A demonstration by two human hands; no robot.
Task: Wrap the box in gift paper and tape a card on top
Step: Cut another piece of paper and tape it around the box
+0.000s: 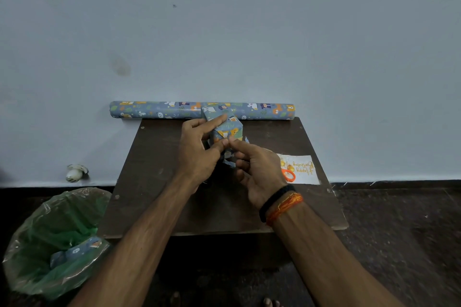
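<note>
A pale blue-grey wall (224,32) rises behind a small dark brown table (154,182). A roll of gift paper (149,109) lies along the table's far edge. At the table's middle stands the box (228,129), wrapped in matching animal-print paper. The left hand (197,152) grips its side, and the right hand (257,169) pinches paper at its near end. To the right lies a card (303,169) reading "Happy Birthday", with orange-handled scissors (289,174) on it.

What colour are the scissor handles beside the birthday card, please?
Orange scissor handles, seen in the head view.
</note>
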